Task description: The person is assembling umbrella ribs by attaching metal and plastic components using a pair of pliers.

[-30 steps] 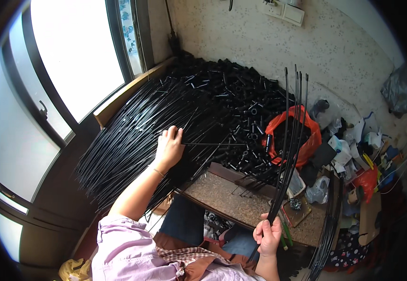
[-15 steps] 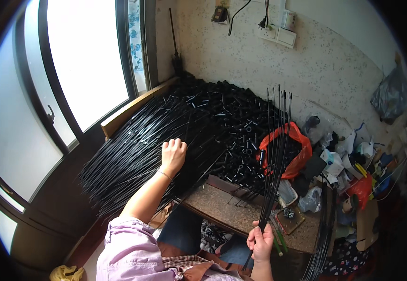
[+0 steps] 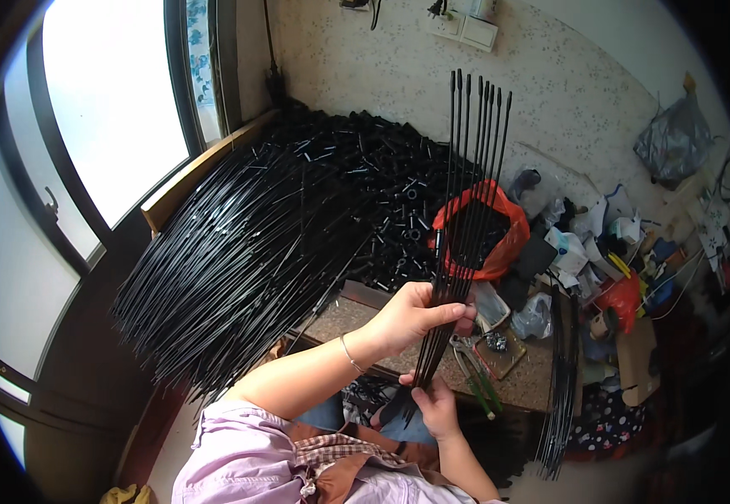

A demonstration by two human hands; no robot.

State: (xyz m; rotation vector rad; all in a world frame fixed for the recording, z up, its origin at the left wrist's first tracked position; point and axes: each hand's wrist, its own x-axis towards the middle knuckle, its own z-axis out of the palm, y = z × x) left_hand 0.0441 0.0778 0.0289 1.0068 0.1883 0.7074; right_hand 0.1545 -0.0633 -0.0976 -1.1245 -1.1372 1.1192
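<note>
A fan of glossy black rods [image 3: 466, 193] rises at 12 o'clock from two bare hands, the left hand [image 3: 415, 315] and the right hand [image 3: 434, 403], against a cream, speckled wall [image 3: 541, 84]. At 9 o'clock spreads a black rod heap [image 3: 247, 260]; at 3 o'clock sits an orange-red plastic bag [image 3: 503, 235]. The surface [image 3: 356, 315] is mottled brown. A lilac sleeve [image 3: 230, 454] meets brown-and-white checked cloth [image 3: 331, 449] at 6 o'clock.

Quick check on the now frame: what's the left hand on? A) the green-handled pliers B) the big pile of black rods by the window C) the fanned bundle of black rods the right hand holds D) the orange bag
C: the left hand grips the fanned bundle of black rods partway up, while the right hand holds its lower end.
</note>
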